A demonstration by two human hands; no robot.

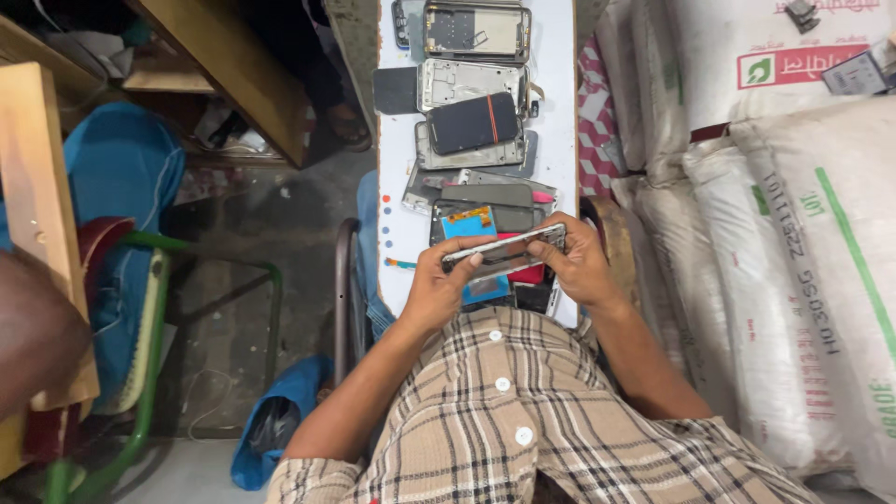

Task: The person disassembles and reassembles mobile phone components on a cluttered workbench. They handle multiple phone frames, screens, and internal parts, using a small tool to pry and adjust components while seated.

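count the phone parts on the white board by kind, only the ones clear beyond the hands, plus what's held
Metal phone frames, laid flat: 3, the top one
Dark phone or screen with orange stripe: 1
Black flat panel: 1
Frame held in left hand and right hand: 1
Total: 6
The heap near the hands is too jumbled to count.

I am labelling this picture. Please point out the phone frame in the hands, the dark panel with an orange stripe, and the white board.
phone frame [504, 247], head view, its long silver edge.
dark panel [473, 122], head view, its middle.
white board [560, 112], head view, bare right strip.

A cramped phone-repair workshop: stripped phone frames [471, 84] crowd a white board [560, 112] beside stacked sacks [793, 233].
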